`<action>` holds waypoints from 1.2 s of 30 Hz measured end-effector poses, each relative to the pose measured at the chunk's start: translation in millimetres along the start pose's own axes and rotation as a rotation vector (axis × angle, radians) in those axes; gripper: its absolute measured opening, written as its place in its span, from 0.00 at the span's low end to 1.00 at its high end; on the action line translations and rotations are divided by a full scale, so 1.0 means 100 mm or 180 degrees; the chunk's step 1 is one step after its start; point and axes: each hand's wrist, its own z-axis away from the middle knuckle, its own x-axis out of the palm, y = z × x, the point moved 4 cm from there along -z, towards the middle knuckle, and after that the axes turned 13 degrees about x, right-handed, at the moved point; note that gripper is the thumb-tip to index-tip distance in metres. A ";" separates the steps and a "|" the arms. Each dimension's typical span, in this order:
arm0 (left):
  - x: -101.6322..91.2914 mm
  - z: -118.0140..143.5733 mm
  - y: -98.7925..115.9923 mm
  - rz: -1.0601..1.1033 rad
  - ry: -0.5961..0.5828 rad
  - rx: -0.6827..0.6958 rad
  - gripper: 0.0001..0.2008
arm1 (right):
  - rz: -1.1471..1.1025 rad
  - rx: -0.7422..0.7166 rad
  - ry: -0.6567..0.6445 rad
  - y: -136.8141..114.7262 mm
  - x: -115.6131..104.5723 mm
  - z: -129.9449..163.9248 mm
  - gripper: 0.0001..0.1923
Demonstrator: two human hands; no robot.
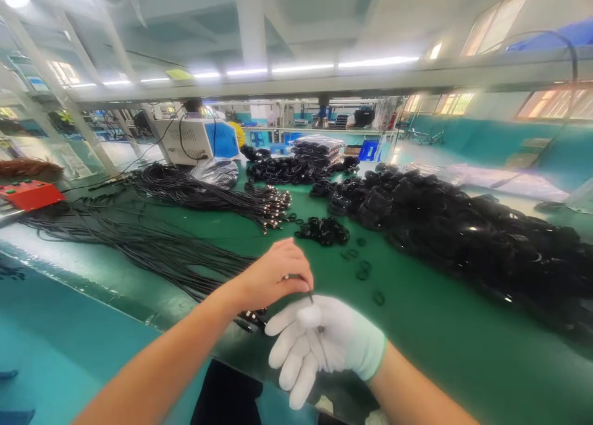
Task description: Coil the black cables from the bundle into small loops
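Gloved right hand (324,345) is hanging nearest the lens, just past the near table edge (152,319), fingers drooping downward and loosely curled; a thin black cable (310,296) is running across its thumb side. Bare left hand (273,275) is sitting just above and touching it, fingertips pinching the cable end where it is meeting the glove. Whether the gloved fingers are actually closing on the cable: cannot tell.

Beyond the left wrist, a fan of long black cables (152,252) is spreading away to the left; their connector ends (252,319) are lying at the table edge just beside the left wrist. Ahead of both hands, small black rings (364,269) are lying scattered on the green table (440,326), with a denser ring cluster (323,230) farther ahead. Well to the right of the gloved hand, a large heap of coiled black cables (486,233) is occupying much of the surface. A strip of bare green mat is lying between the hands and that heap. Far left, a red box (28,194) is resting at the table's side.
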 end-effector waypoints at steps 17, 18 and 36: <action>0.75 0.45 0.09 -0.1842 -0.0035 -0.0230 0.09 | 0.0354 -0.2461 0.1447 -0.85 -0.05 0.95 0.15; 0.76 0.45 0.22 -0.1843 0.0029 0.0033 0.08 | 0.0318 -0.2427 0.1528 -0.85 -0.08 0.93 0.15; -0.12 -0.11 -0.03 -0.0085 0.0304 -0.0751 0.07 | 0.0467 -0.0558 0.0321 -0.19 0.12 0.26 0.23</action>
